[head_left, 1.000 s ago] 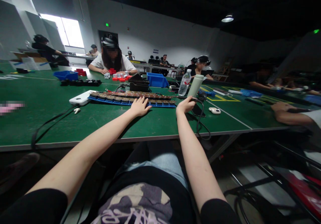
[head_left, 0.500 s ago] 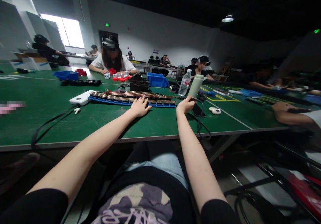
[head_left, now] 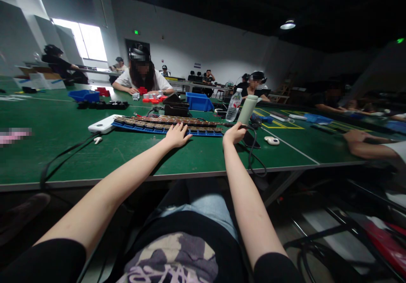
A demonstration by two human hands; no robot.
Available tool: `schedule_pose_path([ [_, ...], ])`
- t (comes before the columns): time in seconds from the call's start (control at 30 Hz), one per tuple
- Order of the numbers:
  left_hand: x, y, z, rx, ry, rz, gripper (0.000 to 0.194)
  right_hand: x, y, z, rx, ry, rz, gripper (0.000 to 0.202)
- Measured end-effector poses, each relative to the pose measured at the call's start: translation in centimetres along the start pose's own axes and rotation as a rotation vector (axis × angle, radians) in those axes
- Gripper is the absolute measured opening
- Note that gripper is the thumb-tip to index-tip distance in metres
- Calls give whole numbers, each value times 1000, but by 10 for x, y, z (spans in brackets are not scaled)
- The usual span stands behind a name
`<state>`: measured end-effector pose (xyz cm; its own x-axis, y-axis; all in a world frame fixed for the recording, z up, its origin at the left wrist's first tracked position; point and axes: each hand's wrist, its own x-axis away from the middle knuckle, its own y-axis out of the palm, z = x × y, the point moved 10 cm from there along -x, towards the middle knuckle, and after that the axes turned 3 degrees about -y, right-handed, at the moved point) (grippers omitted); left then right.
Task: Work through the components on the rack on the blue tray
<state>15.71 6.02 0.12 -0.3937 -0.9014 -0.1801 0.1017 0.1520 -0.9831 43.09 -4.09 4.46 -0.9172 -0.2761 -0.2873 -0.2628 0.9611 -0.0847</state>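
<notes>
My left hand (head_left: 177, 136) lies with its fingers spread on the near edge of a long blue rack (head_left: 203, 133). Rows of thin copper-and-black strips (head_left: 152, 124) rest along that rack. My right hand (head_left: 234, 134), at the rack's right end, is closed around a slim dark corded tool (head_left: 227, 125) that points left towards the strips; its exact kind is too small to make out. From this hand a black cord (head_left: 253, 147) loops down onto the table. Just behind stand a pale green tumbler (head_left: 248, 109) and a clear water bottle (head_left: 234, 105). A dark phone (head_left: 252, 140) lies beside my right wrist.
At the rack's left end lies a white power bank (head_left: 102, 124), near a small white earbud (head_left: 97, 140). An earbud case (head_left: 272, 140) is on the right. Blue bins (head_left: 199, 101) stand farther back. A person (head_left: 142, 75) sits opposite, and another person's hands (head_left: 355, 136) rest at right.
</notes>
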Motion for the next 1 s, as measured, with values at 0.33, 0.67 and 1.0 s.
schedule_pose_path([
  [0.33, 0, -1, 0, 1, 0, 1, 77, -1, 1, 0, 24, -11, -3, 35],
  [0.67, 1, -15, -2, -10, -9, 119, 77, -1, 3, -1, -8, -39, -20, 29],
  [1.0, 15, -81, -88, -15, -179, 245, 87, 0, 4, 0, -27, -33, -5, 27],
])
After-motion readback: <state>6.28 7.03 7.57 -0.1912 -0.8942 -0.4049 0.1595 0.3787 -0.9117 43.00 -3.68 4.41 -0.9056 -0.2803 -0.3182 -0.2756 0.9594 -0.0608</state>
